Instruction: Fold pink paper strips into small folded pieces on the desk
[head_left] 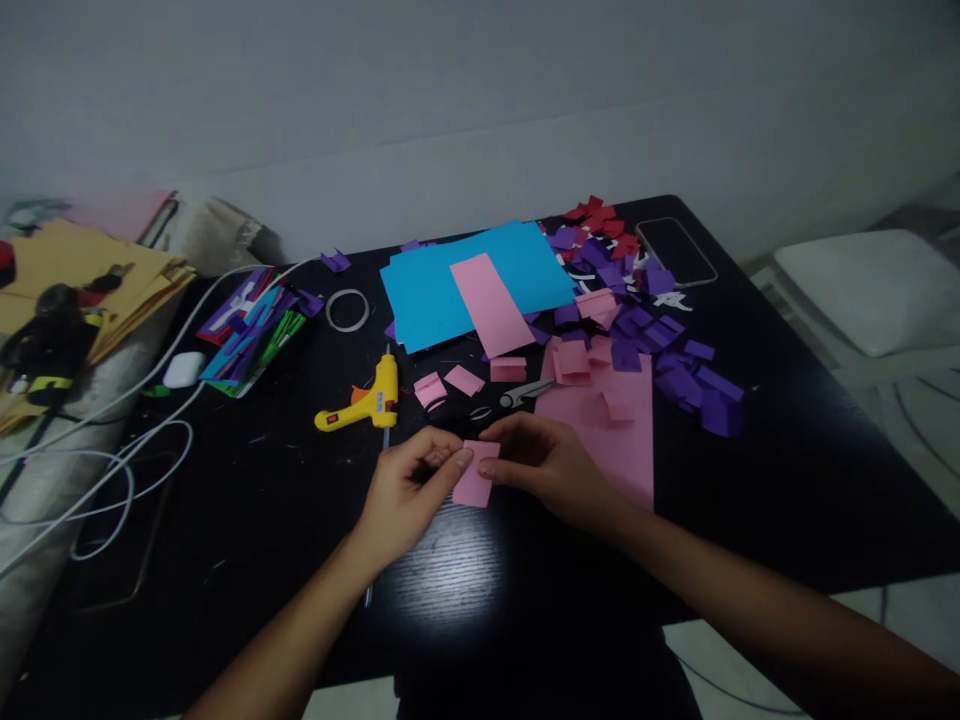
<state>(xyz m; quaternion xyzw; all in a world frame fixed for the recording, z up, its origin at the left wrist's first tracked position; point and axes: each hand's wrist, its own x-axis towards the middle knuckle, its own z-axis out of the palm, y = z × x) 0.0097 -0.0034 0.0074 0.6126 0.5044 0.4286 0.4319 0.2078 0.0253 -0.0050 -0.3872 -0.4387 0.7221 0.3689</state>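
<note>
Between my two hands, above the black table, is a small piece of pink paper (472, 488) with its top edge folded. My left hand (411, 490) pinches its left side between thumb and fingers. On the other side, my right hand (551, 465) grips the upper right part, thumb in front. Just beyond lie scissors (525, 393) with dark handles, partly hidden behind small folded pink pieces. A larger pink sheet (630, 450) lies under my right forearm's far side. The yellow glue gun (375, 400) rests left of my left hand.
Blue sheets (427, 300) carry a pink strip (491, 305). Purple scraps (637, 325) and red scraps (596, 215) pile at the right, near a phone (677, 250). A tape roll (347, 310), coloured paper bundle (251, 330) and white cables (161, 430) lie left. A white chair (862, 285) stands right.
</note>
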